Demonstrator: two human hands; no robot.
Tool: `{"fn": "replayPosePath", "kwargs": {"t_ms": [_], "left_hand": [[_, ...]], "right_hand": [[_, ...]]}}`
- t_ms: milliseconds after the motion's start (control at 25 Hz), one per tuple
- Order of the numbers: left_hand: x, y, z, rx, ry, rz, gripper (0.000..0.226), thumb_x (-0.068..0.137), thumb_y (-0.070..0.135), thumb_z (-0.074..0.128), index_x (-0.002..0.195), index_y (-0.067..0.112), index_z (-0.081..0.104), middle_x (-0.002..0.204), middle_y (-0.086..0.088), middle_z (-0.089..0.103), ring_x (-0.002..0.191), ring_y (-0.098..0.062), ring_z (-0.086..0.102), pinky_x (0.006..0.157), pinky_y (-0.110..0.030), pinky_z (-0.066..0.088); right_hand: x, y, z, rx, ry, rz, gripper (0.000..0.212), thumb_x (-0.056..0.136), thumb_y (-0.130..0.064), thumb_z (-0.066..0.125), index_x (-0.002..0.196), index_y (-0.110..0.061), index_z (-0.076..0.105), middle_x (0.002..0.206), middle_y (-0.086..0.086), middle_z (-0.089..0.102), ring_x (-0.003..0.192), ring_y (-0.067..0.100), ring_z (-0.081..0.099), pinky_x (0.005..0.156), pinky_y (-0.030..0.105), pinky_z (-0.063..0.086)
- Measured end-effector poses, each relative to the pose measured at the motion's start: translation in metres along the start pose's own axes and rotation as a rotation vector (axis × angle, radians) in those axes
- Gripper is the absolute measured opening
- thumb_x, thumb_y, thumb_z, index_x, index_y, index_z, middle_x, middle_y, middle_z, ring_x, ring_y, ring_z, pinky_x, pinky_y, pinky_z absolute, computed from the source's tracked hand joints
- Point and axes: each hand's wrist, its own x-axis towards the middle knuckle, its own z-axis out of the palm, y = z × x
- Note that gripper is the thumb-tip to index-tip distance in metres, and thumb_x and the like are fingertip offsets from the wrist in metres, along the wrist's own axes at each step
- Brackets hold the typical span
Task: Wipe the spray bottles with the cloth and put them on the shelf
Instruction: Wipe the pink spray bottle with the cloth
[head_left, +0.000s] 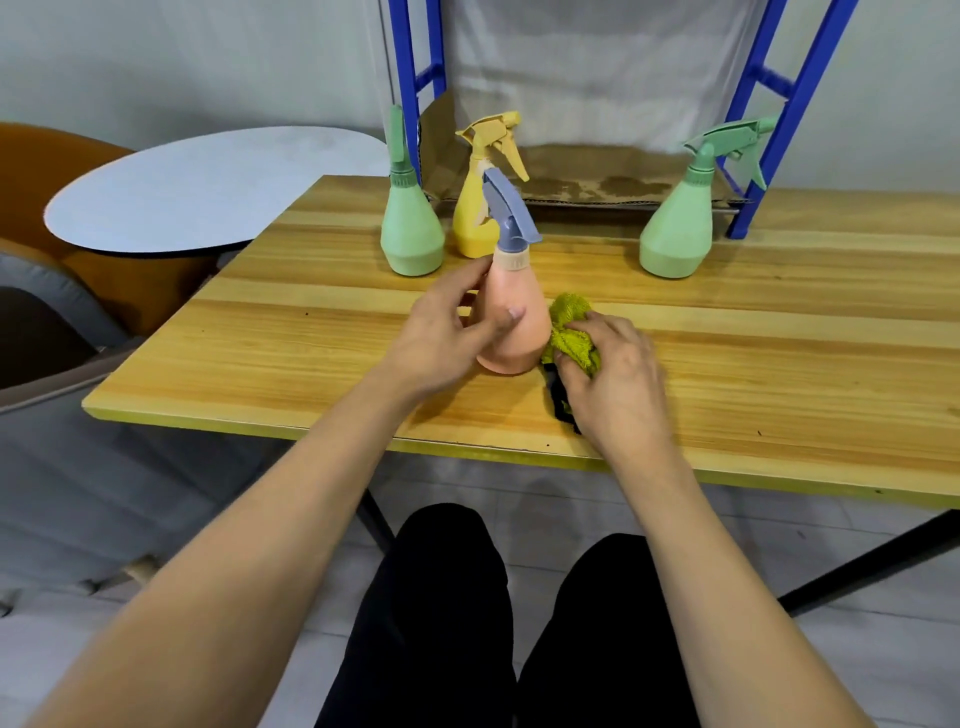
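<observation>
Pink spray bottle stands upright, its grey nozzle pointing away, slightly left.

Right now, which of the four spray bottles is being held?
The pink bottle with the grey sprayer, nearest the person. The left hand grips it while the right hand presses the cloth against it. The two green and one yellow stand untouched behind.
</observation>
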Motion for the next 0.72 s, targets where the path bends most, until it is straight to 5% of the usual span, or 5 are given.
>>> {"fn": "replayPosePath", "kwargs": {"t_ms": [200,320,480,600,720], "left_hand": [[-0.011,0.018,0.044,0.133,0.433,-0.106,0.069,0.079,0.062,0.074,0.134,0.023,0.059,0.114,-0.001,0.055,0.11,-0.026,0.056,0.094,-0.048,0.051],[-0.016,0.029,0.049,0.183,0.483,-0.193,0.067,0.075,0.063,0.078,0.127,0.026,0.059,0.11,0.003,0.048,0.11,-0.027,0.053,0.095,-0.045,0.049],[-0.016,0.012,0.004,0.087,0.168,-0.193,0.056,0.082,0.059,0.075,0.129,0.032,0.061,0.118,0.001,0.056,0.103,-0.016,0.061,0.092,-0.035,0.055],[-0.009,0.003,-0.028,-0.109,-0.101,-0.155,0.055,0.083,0.041,0.083,0.127,0.021,0.057,0.13,0.003,0.063,0.12,-0.008,0.062,0.106,-0.038,0.053],[-0.001,0.006,-0.035,-0.082,-0.237,-0.123,0.062,0.086,0.032,0.083,0.138,0.033,0.05,0.133,0.004,0.064,0.121,-0.008,0.063,0.102,-0.03,0.055]], "right_hand": [[-0.017,-0.012,0.008,-0.026,0.042,-0.017,0.033,0.085,-0.022,0.075,0.116,-0.013,0.071,0.114,0.005,0.059,0.101,0.032,0.048,0.092,0.046,0.045],[-0.01,-0.008,0.002,-0.047,0.005,-0.008,0.036,0.087,-0.026,0.074,0.12,-0.015,0.069,0.116,0.003,0.058,0.103,0.03,0.047,0.094,0.045,0.045],[-0.006,-0.003,-0.002,-0.025,-0.023,0.011,0.039,0.091,-0.027,0.071,0.128,-0.019,0.066,0.132,-0.002,0.057,0.116,0.025,0.049,0.101,0.037,0.041],[-0.001,-0.002,-0.001,-0.024,-0.035,0.022,0.039,0.092,-0.027,0.069,0.13,-0.02,0.065,0.138,-0.002,0.055,0.124,0.024,0.048,0.104,0.035,0.037],[0.0,-0.002,-0.002,-0.01,-0.022,0.027,0.039,0.092,-0.023,0.07,0.13,-0.017,0.065,0.137,0.001,0.057,0.122,0.025,0.049,0.102,0.033,0.037]]}}
